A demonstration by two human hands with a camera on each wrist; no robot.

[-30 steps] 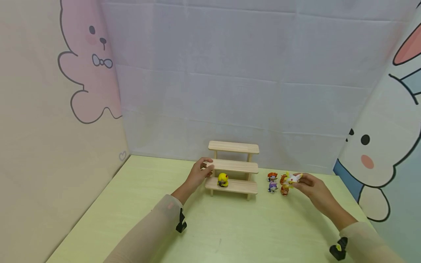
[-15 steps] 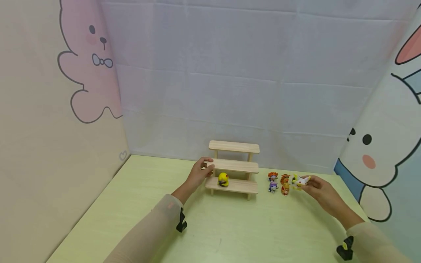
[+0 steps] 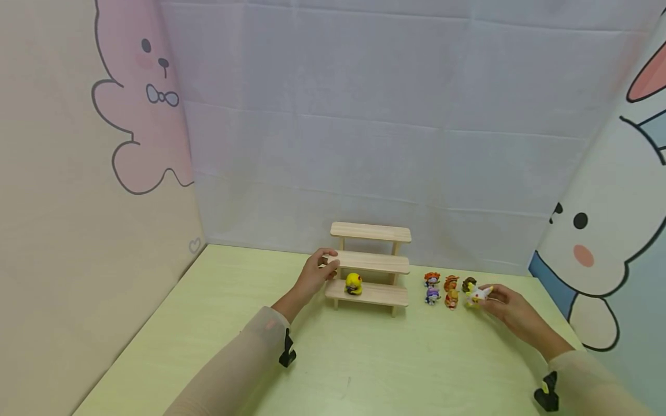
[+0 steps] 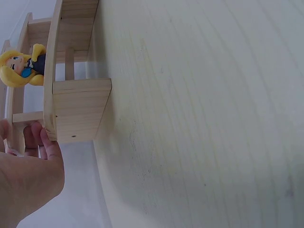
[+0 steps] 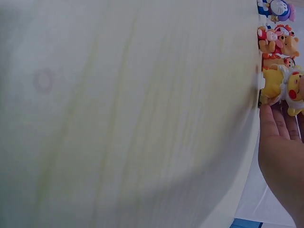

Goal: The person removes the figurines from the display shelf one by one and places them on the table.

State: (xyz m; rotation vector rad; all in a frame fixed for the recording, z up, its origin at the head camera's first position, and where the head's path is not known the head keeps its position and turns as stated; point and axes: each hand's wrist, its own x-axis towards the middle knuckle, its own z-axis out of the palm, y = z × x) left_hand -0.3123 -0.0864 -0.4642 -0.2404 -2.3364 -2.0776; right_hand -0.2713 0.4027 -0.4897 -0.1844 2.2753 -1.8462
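A small wooden three-tier display stand (image 3: 370, 263) stands at the back of the table. My left hand (image 3: 312, 274) grips its left end near the middle tier, fingers curled at the edge. On the lowest tier sits a yellow-haired figurine (image 3: 354, 283), whose face and dark outfit show in the left wrist view. My right hand (image 3: 512, 309) pinches a yellow figurine in a white hood (image 3: 477, 295), low over the table. In the right wrist view this yellow figurine (image 5: 273, 83) looks upright, partly covered by the fingers (image 5: 280, 121).
Left of my right hand stand several small figurines: an orange-haired one (image 3: 432, 279), a purple one (image 3: 432, 296), two orange ones (image 3: 451, 282) and a brown one (image 3: 469, 284). A pale cloth wall (image 3: 312, 144) rises behind the table, with printed cloth on both sides.
My right hand has moved right, then slightly down, with the white-hooded figurine, bringing the brown figurine behind it into view. The left hand stays on the stand.
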